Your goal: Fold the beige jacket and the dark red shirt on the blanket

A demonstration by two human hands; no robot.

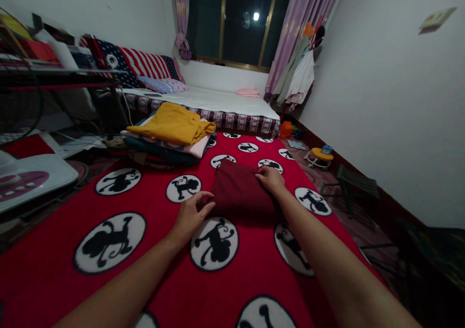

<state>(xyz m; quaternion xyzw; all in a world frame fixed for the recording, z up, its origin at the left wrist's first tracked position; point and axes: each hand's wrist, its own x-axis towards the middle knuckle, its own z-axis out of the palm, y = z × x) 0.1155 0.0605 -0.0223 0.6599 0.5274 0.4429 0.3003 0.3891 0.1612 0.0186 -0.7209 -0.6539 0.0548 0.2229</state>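
Observation:
A dark maroon folded garment (238, 190) lies in front of me on a red blanket (156, 250) patterned with black monkeys in white circles. At the garment's left edge is my left hand (192, 216), its thumb and fingers curved with a gap between them, the tips at the cloth. My right hand (271, 179) has its fingers closed on the garment's right side, near the far corner. Which kind of garment it is, I cannot tell. Beyond my left hand rises a stack of folded clothes (167, 148) with a mustard-yellow garment (170, 124) on top.
A bed (218, 98) stands under the window at the back. To the left are a cluttered desk (61, 71) and a white appliance (36, 178). Along the right wall stand a yellow-topped stool (321, 154) and a dark folding stool (354, 182). Clothes (301, 76) hang by the curtain.

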